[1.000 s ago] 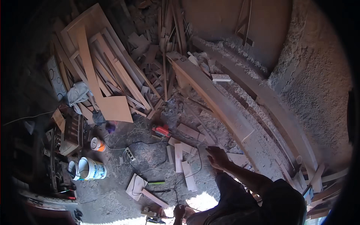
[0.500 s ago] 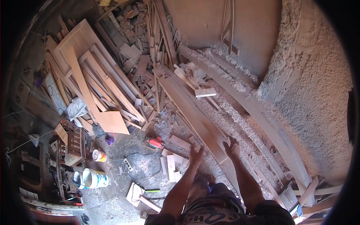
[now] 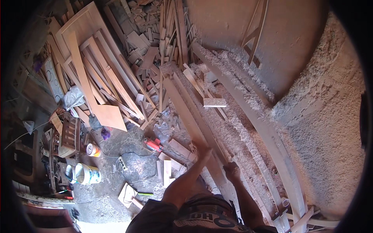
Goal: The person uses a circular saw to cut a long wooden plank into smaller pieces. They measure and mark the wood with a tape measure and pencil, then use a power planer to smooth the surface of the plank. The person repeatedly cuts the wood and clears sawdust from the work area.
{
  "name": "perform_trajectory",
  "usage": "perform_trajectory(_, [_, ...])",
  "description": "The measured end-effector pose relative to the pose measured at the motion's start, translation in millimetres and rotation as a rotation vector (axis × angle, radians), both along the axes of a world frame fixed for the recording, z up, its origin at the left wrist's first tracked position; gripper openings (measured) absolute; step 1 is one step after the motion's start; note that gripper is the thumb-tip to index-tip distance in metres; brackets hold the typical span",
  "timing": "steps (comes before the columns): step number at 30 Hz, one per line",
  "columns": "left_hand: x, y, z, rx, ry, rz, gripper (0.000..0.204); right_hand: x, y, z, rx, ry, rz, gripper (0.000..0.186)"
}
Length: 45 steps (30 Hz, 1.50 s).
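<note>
A long wooden plank (image 3: 182, 105) runs diagonally up the middle of the view, with shavings around it. My left hand (image 3: 200, 150) grips its left side. My right hand (image 3: 232, 171) is closed on its right side, lower and farther right. Short boards (image 3: 167, 173) lie on the floor left of the plank, near a red power tool (image 3: 152, 144). A small pale block (image 3: 214, 102) rests across narrow sticks right of the plank.
Leaning boards and panels (image 3: 93, 58) and an offcut pile (image 3: 142, 46) fill the back left. Buckets (image 3: 88, 173), a power strip (image 3: 122, 163) and cords lie on the floor. A long curved beam (image 3: 256, 124), shavings (image 3: 311, 136) and a wall (image 3: 283, 27) are at the right.
Both hands have moved onto the long plank and closed on it; half a second ago their fingers were apart. The plank now shows tilted, with more of its edge facing up.
</note>
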<state>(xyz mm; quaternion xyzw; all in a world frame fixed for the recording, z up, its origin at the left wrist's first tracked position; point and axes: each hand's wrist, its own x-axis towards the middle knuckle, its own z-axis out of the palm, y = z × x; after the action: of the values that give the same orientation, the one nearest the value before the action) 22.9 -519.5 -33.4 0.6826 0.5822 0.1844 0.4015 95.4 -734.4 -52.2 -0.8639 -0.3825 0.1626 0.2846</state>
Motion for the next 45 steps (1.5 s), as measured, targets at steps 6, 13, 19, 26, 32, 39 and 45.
perform_trajectory(6, [-46, 6, -38, -0.126, -0.636, 0.053, 0.086, 45, -45, 48, 0.242, 0.058, -0.169, 0.016])
perform_trajectory(13, [-69, -10, 1, -0.74, -0.961, -0.045, 0.106, 127, -151, 50, 0.108, -0.311, -0.356, 0.056])
perform_trajectory(19, [-76, -19, -20, -0.704, -0.658, -0.173, 0.092, 29, -84, 77, 0.136, -0.108, 0.038, 0.065])
perform_trajectory(26, [-88, 1, -48, -0.514, -0.364, -0.289, 0.096, 6, -76, -6, -0.138, -0.097, -0.113, 0.063])
perform_trajectory(32, [-54, -37, -23, -0.128, -0.563, -0.205, 0.116, 53, -124, -47, 0.366, -0.021, -0.341, 0.04])
perform_trajectory(39, [-22, -57, -2, 0.141, -0.192, -0.038, 0.121, 137, -182, -20, -0.047, -0.531, -0.481, 0.036])
perform_trajectory(45, [-23, -73, -1, 0.16, -0.252, -0.128, 0.107, 97, -174, 5, 0.228, -0.64, -0.338, 0.048])
